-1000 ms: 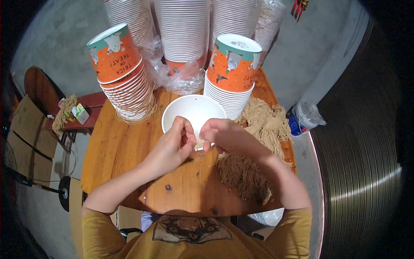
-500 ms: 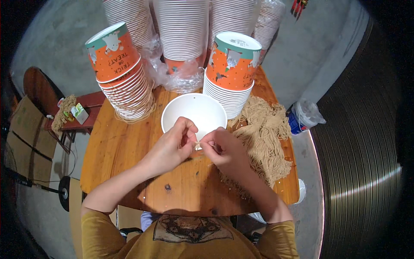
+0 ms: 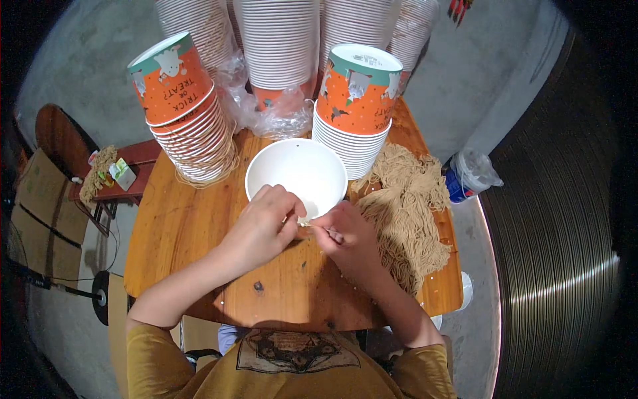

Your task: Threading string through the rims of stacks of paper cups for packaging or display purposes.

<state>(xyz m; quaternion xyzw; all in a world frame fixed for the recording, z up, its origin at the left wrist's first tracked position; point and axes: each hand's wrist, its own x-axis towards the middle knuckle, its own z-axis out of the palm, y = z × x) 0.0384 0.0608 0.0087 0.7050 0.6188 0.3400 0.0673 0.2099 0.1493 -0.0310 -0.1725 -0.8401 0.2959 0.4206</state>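
A white-lined paper bucket (image 3: 290, 171) lies in front of me, its opening facing me and a small hole in its far rim. At its near rim, my left hand (image 3: 262, 223) is closed, thumb and index finger pinching a short bit of pale cord (image 3: 304, 223). Pressed close from the other side, my right hand (image 3: 347, 239) also pinches the cord. The exact shape of the cord between the fingertips is too small to make out. Beyond my right hand, a heap of tan cords (image 3: 405, 219) covers the right part of the table.
Nested orange printed buckets stand upside down in a left stack (image 3: 174, 86), with loose cords hanging round it, and a right stack (image 3: 357, 100). Tall plastic-wrapped bucket stacks (image 3: 278, 46) rise behind. The wooden table (image 3: 199, 259) has a rounded edge; a red bench (image 3: 143, 163) stands left.
Both hands stay at the bucket's near rim. My left fingers have curled over more, and my right fingers have turned in on the cord. The whole view has shifted slightly.
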